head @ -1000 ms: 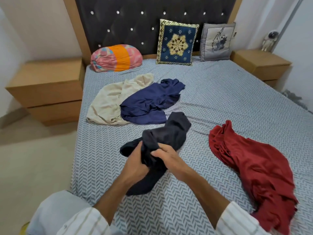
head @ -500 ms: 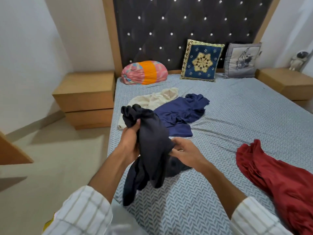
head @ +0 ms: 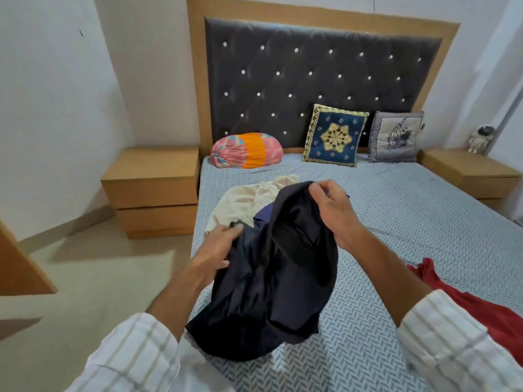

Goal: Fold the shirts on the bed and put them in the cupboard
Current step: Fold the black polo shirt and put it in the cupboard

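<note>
A dark navy shirt [head: 271,284] hangs in the air above the bed [head: 410,222], held by both hands. My left hand [head: 218,250] grips its left edge low down. My right hand [head: 334,210] pinches its top edge higher up. Behind it on the bed lies a cream shirt [head: 249,202], and a sliver of a blue shirt [head: 261,215] shows beside it, mostly hidden. A red shirt [head: 464,304] lies crumpled at the right edge of the bed.
Three cushions lean on the tufted headboard: a pink-orange bolster [head: 246,149], a blue patterned cushion [head: 335,137] and a grey cushion [head: 396,137]. Wooden bedside tables stand at left [head: 152,190] and right [head: 469,171]. A wooden panel [head: 19,267] juts in at far left.
The dark shirt has been lifted off the bed and spread wider. My right hand rose to its top edge; my left hand dropped to its side. The view tilted up.
</note>
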